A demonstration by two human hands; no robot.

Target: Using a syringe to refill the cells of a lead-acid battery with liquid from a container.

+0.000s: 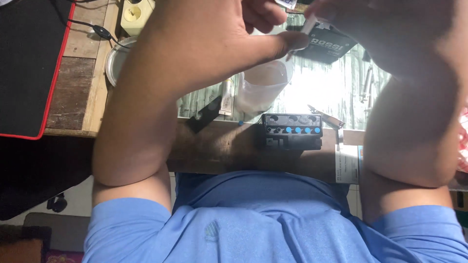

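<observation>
My left hand (pixel 219 34) is raised over the bench, its thumb stretched right and pressed against a small white piece (pixel 308 27). My right hand (pixel 390 29) comes in from the right and pinches the same piece from above; its fingertips are partly cut off by the top edge. Just beneath the hands lies a black flat package (pixel 331 45). Nearer to me, a black battery-like block with blue round caps (pixel 291 130) sits at the wooden bench edge (pixel 219 146).
A translucent plastic cup (pixel 263 87) stands beside a small tube (pixel 225 97). A metal bowl (pixel 113 61), a power socket (pixel 135 13) and a black mat with red trim (pixel 29 63) lie left. A metal hand tool (pixel 325 115) and bolts (pixel 366 85) lie right.
</observation>
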